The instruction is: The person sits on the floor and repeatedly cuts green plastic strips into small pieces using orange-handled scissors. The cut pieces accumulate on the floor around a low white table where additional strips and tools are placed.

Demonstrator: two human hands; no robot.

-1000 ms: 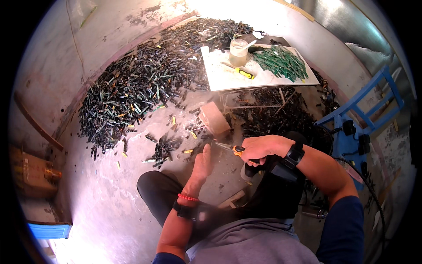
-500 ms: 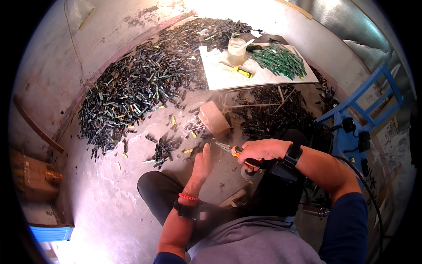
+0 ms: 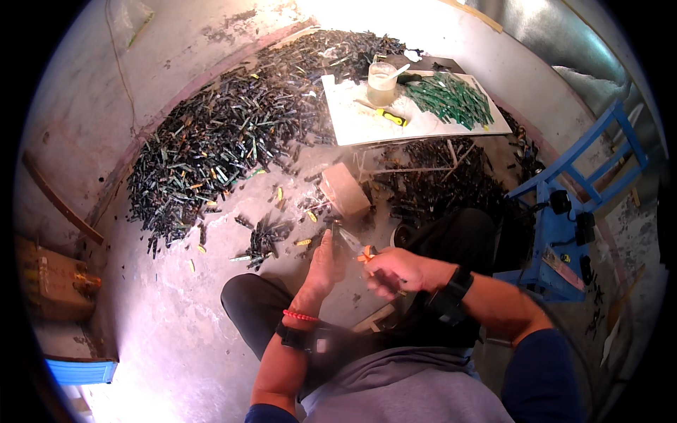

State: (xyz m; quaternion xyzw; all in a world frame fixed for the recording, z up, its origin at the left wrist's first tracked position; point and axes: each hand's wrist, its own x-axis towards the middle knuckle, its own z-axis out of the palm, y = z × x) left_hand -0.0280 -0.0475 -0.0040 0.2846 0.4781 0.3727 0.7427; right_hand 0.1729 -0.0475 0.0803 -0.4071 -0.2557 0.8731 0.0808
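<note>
In my right hand [image 3: 398, 271] is a pair of orange-handled pliers [image 3: 367, 254], with long pale jaws pointing up and left. The fingers are wrapped round the handles. Just left of the jaws my left hand [image 3: 326, 268] is closed, thumb up, on a small dark strip [image 3: 336, 227] at its fingertips. The jaws come close to this strip; whether they touch it I cannot tell. Beyond the hands stands a tan block [image 3: 345, 190] on the floor. Left of it lies a small heap of dark strips [image 3: 262, 240], with a few yellow pieces around.
A large pile of dark strips [image 3: 211, 148] spreads along the wall. A white-topped table [image 3: 345, 130] bears a jar of cloudy liquid [image 3: 381, 88], green strips [image 3: 451, 99] and a yellow-handled tool [image 3: 392, 118]. To the right stands a blue chair [image 3: 550, 233] with black devices on it.
My right hand has moved down and left with the pliers. The dark strip at my left fingertips shows more clearly. My right knee has swung outward, and more of the blue chair shows.
</note>
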